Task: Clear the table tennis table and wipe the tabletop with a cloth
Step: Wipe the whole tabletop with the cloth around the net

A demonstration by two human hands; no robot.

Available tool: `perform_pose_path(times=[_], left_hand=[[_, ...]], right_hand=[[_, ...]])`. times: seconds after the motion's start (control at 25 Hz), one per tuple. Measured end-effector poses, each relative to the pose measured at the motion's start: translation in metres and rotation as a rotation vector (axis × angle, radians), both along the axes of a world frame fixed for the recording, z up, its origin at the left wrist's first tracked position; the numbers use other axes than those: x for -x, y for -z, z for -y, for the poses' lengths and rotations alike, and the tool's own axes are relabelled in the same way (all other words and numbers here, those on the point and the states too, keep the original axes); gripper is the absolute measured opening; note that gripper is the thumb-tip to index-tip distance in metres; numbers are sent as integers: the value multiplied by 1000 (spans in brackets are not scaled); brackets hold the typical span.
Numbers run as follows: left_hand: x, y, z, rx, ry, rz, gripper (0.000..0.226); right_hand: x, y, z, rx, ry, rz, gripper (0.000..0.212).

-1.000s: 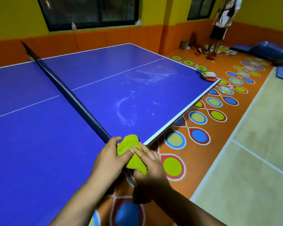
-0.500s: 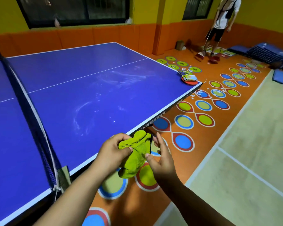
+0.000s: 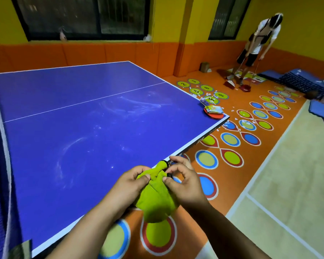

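Note:
A yellow-green cloth [image 3: 156, 200] is bunched between both my hands, just off the near side edge of the blue table tennis table [image 3: 67, 139]. My left hand [image 3: 132, 181] grips its left side, and my right hand [image 3: 183, 182] pinches its top with thumb and finger. White dusty smears [image 3: 131, 106] mark the tabletop. At the table's far right corner lie a red paddle [image 3: 213, 115] with a crumpled wrapper [image 3: 214, 109] on it and a second packet [image 3: 206, 100] beside it.
The net [image 3: 0, 146] runs along the left. Coloured circles [image 3: 230, 139] and bits of paper litter cover the orange floor to the right. A person [image 3: 258, 47] with a broom and dustpan stands at the far right corner. Blue mats [image 3: 303, 81] lie by the right wall.
My view has swung right along the table, so the net has slid to the left edge. Both hands have shifted their grip on the cloth, the right hand now pinching its top.

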State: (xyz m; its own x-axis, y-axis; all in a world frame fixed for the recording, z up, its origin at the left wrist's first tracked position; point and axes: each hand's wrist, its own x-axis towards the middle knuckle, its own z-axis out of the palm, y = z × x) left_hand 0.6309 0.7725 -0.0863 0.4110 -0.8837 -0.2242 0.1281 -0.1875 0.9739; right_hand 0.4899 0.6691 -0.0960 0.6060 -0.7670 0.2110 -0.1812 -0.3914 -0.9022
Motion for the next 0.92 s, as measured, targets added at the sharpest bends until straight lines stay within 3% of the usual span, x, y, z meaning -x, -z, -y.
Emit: perform_pose_path(times=[0.12, 0.24, 0.44, 0.64, 0.76, 0.84, 0.92], left_hand=[[-26, -4, 47, 5, -47, -39, 19], [-55, -11, 80, 29, -9, 43, 22], [-90, -16, 110, 109, 8, 71, 13], [-122, 1, 110, -51, 147, 217, 40], [-134, 11, 107, -84, -28, 102, 39], [-132, 11, 104, -63, -237, 23, 31], [-122, 12, 104, -95, -354, 5, 38]], right_hand=[[-18, -23, 50, -35, -129, -83, 19], [-49, -36, 87, -67, -209, -129, 24], [-102, -42, 126, -109, -203, -58, 24], [-146, -36, 169, -125, -272, 1, 26], [-179, -22, 194, -125, -435, -59, 25], [-203, -8, 207, -244, -528, -68, 25], [-228, 2, 214, -322, -586, -107, 33]])
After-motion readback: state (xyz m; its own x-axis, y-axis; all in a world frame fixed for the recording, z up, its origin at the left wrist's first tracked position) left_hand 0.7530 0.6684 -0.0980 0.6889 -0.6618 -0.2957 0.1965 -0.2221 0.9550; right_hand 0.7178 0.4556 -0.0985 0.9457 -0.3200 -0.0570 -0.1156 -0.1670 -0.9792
